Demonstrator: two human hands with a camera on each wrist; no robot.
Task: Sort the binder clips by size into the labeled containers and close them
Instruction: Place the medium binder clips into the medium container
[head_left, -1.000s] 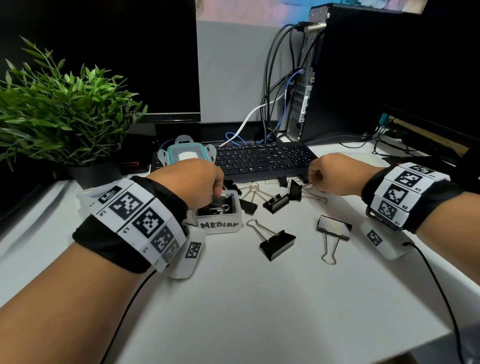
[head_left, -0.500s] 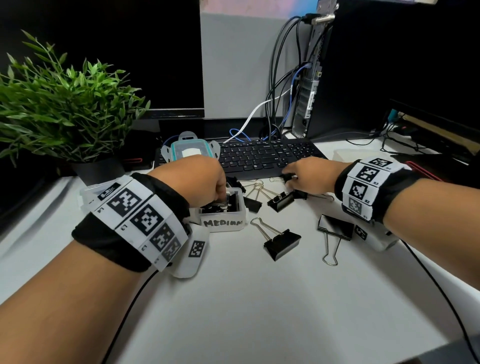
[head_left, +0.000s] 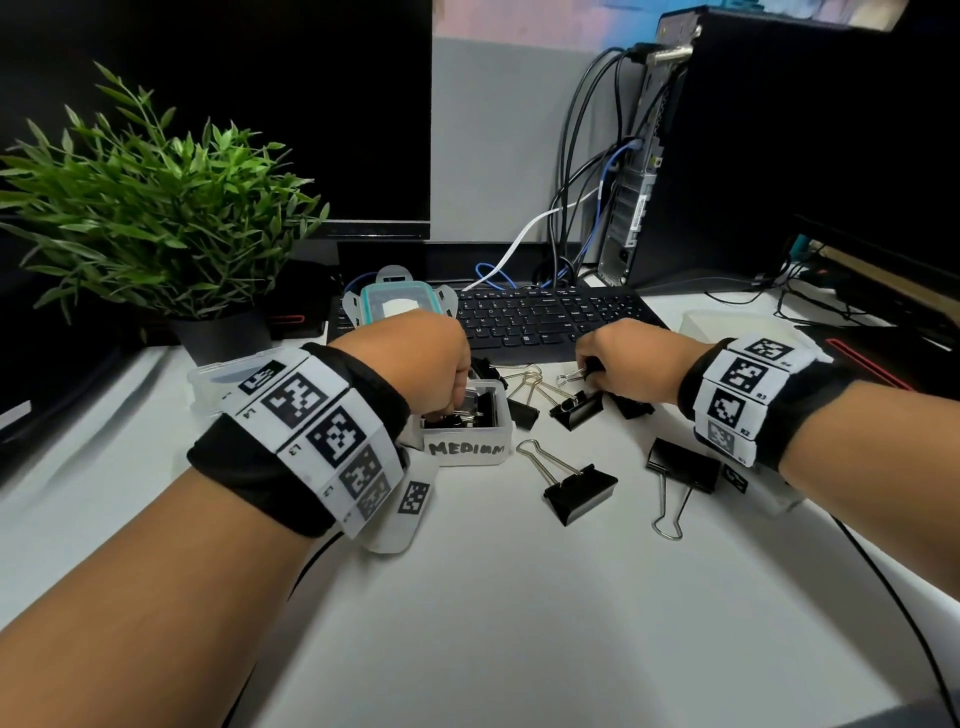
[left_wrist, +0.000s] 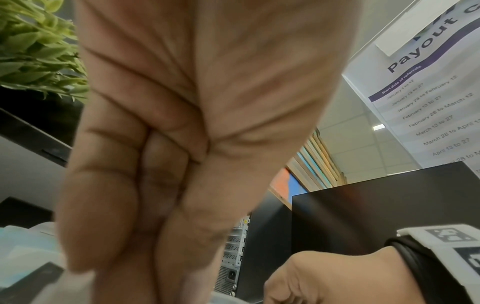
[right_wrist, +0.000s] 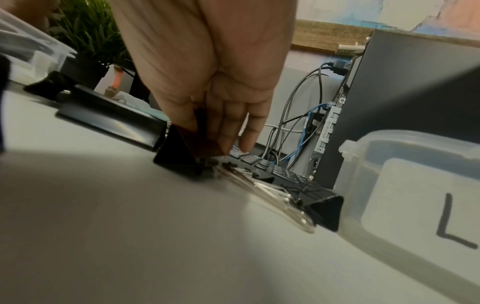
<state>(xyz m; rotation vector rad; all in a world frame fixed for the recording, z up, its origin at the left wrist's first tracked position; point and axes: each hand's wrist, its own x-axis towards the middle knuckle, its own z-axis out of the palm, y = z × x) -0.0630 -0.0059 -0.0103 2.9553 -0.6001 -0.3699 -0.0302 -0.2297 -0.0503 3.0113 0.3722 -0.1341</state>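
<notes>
A small clear container labelled MEDIUM (head_left: 467, 449) holds several black binder clips. My left hand (head_left: 451, 408) reaches into it with the fingers bunched, pinching a clip there; the left wrist view shows the fingers (left_wrist: 109, 205) pressed together and their tips cut off. My right hand (head_left: 589, 371) is near the keyboard and pinches a black binder clip (right_wrist: 182, 156) that rests on the desk. Loose clips lie between my hands: a big one (head_left: 579, 488), another big one (head_left: 680, 465) under my right wrist, and a smaller one (head_left: 574, 408). A clear container marked L (right_wrist: 415, 185) stands at the right.
A teal-rimmed container (head_left: 397, 304) sits on the keyboard (head_left: 545, 317). A clear lid (head_left: 218, 374) lies by the potted plant (head_left: 156, 208) at the left. The PC tower (head_left: 727, 156) with its cables stands at the back right, and a monitor (head_left: 260, 104) behind.
My right hand moved left toward the clips by the keyboard and took hold of one. My left hand stayed in the MEDIUM container.
</notes>
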